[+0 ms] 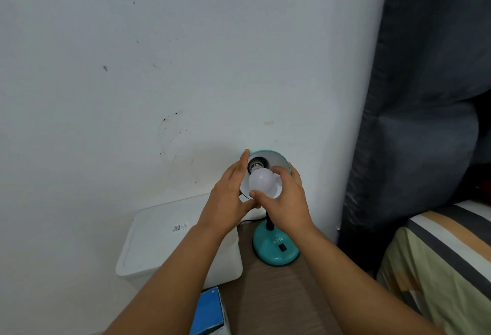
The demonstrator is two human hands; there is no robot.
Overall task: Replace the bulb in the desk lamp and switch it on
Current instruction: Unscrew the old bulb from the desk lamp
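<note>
A teal desk lamp stands on its round base point(276, 248) near the wall, its shade point(276, 158) tilted up toward me. A white bulb point(261, 180) sits at the mouth of the shade, its metal screw end at the dark socket point(256, 164). My right hand point(285, 199) grips the bulb, thumb below and fingers over its right side. My left hand point(229, 196) holds the shade's left rim, fingers straight along it and thumb under the lower edge. A black rocker switch point(283, 247) is on the base.
The lamp stands on a brown wooden table point(268, 297). A white lidded plastic box point(170, 241) lies to its left, a blue carton point(210, 313) at the bottom edge. A dark curtain point(419, 95) hangs right, above a striped bed cover point(446, 255).
</note>
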